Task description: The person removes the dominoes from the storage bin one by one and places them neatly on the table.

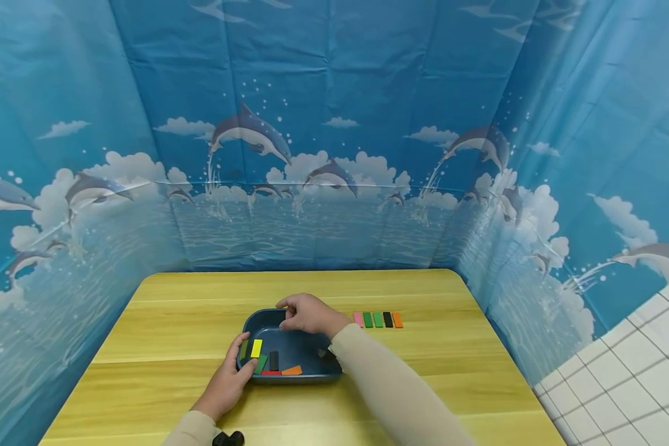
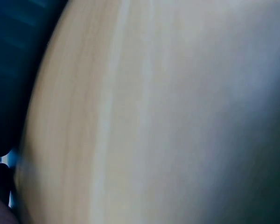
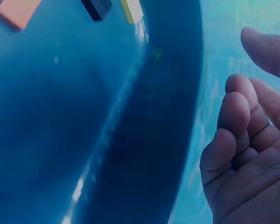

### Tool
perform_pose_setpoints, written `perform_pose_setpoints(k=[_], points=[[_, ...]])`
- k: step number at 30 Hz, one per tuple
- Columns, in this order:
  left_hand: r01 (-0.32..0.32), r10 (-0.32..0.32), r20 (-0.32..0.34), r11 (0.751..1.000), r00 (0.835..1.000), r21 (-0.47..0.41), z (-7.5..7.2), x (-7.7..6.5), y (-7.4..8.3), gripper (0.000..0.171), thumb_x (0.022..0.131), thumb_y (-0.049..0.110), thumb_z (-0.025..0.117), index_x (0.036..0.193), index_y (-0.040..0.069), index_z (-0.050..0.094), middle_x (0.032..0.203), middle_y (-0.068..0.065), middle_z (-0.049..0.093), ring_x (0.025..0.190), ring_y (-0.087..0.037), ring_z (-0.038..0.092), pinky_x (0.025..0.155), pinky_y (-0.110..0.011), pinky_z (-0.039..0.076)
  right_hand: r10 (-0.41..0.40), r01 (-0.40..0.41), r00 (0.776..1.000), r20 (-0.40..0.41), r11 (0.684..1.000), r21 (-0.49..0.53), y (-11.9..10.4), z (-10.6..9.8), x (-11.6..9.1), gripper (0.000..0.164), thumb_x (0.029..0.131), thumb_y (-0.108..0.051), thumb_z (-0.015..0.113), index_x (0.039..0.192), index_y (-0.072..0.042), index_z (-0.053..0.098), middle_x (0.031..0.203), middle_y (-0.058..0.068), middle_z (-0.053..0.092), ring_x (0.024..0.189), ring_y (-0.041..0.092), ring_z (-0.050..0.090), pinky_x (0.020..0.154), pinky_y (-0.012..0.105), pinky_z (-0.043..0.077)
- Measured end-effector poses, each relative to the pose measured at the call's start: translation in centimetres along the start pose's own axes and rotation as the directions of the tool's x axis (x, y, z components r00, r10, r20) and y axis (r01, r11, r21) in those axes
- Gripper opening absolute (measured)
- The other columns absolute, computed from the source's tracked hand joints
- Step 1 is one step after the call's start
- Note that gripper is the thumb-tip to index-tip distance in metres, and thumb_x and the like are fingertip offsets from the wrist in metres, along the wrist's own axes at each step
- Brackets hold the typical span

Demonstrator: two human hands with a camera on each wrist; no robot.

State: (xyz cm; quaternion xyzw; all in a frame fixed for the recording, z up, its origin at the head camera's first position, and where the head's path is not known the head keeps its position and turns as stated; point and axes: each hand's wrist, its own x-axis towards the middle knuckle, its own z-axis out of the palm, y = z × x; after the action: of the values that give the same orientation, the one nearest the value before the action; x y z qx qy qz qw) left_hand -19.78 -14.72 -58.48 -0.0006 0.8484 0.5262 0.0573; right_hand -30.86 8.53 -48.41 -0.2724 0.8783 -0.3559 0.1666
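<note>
A dark blue basin (image 1: 298, 348) stands on the table. My left hand (image 1: 223, 387) grips its near left side, thumb over the rim. Inside lie a yellow block (image 1: 256, 348), a black block (image 1: 274, 359), an orange block (image 1: 292, 370), a red block (image 1: 271, 373) and green ones. Over the far rim hovers my right hand (image 1: 308, 314); in the right wrist view its fingers (image 3: 235, 112) curl loosely, the thumb stands apart, and nothing is held. The left wrist view catches only the basin's dark wall (image 2: 18, 60) and blurred tabletop.
Right of the basin, a short row of flat blocks lies on the yellow wooden table (image 1: 424, 371): pink (image 1: 358, 319), two greens, black (image 1: 388, 319) and orange (image 1: 398, 319). A dolphin-print curtain (image 1: 323, 235) hangs behind. A black object (image 1: 228, 438) is by the left wrist.
</note>
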Motion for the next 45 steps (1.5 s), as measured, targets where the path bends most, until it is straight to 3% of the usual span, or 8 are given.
perform_pose_setpoints(k=[8,12,15,22,29,38,45], points=[[-0.003,0.003,0.003,1.000,1.000,0.000,-0.1,0.1,-0.2,0.064,0.109,0.039,0.056,0.164,0.033,0.023,0.172,-0.022,0.026,0.151,-0.050,0.039,0.115,-0.073,0.036,0.028,-0.022,0.997,0.073,0.996,-0.083,-0.6,3.0,1.9,0.049,0.096,-0.021,0.079,0.144,-0.016,0.065,0.077,-0.004,0.065,0.063,0.011,0.053,0.059,0.025,0.046],[0.002,-0.002,0.003,1.000,1.000,-0.016,-0.1,0.2,-0.2,0.063,0.109,0.036,0.057,0.163,0.034,0.025,0.162,-0.022,0.042,0.135,-0.039,0.056,0.110,-0.062,0.045,0.043,-0.030,0.994,0.104,0.993,-0.117,-0.2,4.4,2.7,0.051,0.094,-0.022,0.081,0.143,-0.017,0.066,0.076,-0.006,0.065,0.064,0.010,0.055,0.059,0.024,0.046],[-0.001,0.001,-0.003,1.000,1.000,-0.022,-0.1,0.2,-0.3,0.062,0.109,0.035,0.057,0.162,0.034,0.026,0.155,-0.022,0.049,0.127,-0.033,0.059,0.108,-0.056,0.047,0.050,-0.034,0.991,0.120,0.990,-0.135,0.1,5.3,3.1,0.054,0.092,-0.022,0.083,0.142,-0.016,0.066,0.072,-0.005,0.065,0.062,0.009,0.055,0.058,0.023,0.045],[-0.013,0.014,-0.014,1.000,1.000,0.021,-0.1,0.1,-0.2,0.064,0.108,0.041,0.059,0.163,0.035,0.026,0.165,-0.027,0.037,0.144,-0.049,0.047,0.111,-0.071,0.041,0.092,-0.068,0.988,0.125,0.980,-0.186,0.9,7.3,3.8,0.061,0.085,-0.036,0.089,0.139,-0.015,0.068,0.080,-0.008,0.066,0.068,0.008,0.059,0.063,0.023,0.050],[-0.012,0.012,-0.014,1.000,1.000,0.019,-0.1,0.2,-0.2,0.064,0.108,0.042,0.059,0.163,0.035,0.027,0.168,-0.026,0.033,0.145,-0.049,0.046,0.112,-0.070,0.041,0.086,-0.062,0.991,0.098,0.971,-0.231,1.6,8.3,4.6,0.067,0.082,-0.043,0.091,0.138,-0.016,0.066,0.089,-0.009,0.064,0.072,0.008,0.058,0.068,0.023,0.050],[-0.014,0.014,-0.017,1.000,1.000,0.021,0.0,0.2,-0.2,0.065,0.107,0.044,0.059,0.163,0.033,0.027,0.167,-0.025,0.034,0.142,-0.046,0.050,0.110,-0.066,0.044,0.104,-0.093,0.991,0.080,0.986,-0.136,2.0,8.3,4.4,0.048,0.085,-0.034,0.089,0.127,-0.017,0.071,0.078,-0.006,0.064,0.065,0.011,0.056,0.060,0.025,0.047],[-0.023,0.023,-0.011,0.999,1.000,0.030,0.0,0.1,-0.2,0.069,0.107,0.050,0.057,0.165,0.031,0.025,0.172,-0.023,0.027,0.151,-0.055,0.036,0.113,-0.075,0.036,0.133,-0.118,0.990,0.048,0.962,-0.247,1.6,8.8,4.9,0.053,0.082,-0.050,0.087,0.123,-0.023,0.069,0.104,-0.009,0.069,0.083,0.008,0.058,0.081,0.027,0.053]])
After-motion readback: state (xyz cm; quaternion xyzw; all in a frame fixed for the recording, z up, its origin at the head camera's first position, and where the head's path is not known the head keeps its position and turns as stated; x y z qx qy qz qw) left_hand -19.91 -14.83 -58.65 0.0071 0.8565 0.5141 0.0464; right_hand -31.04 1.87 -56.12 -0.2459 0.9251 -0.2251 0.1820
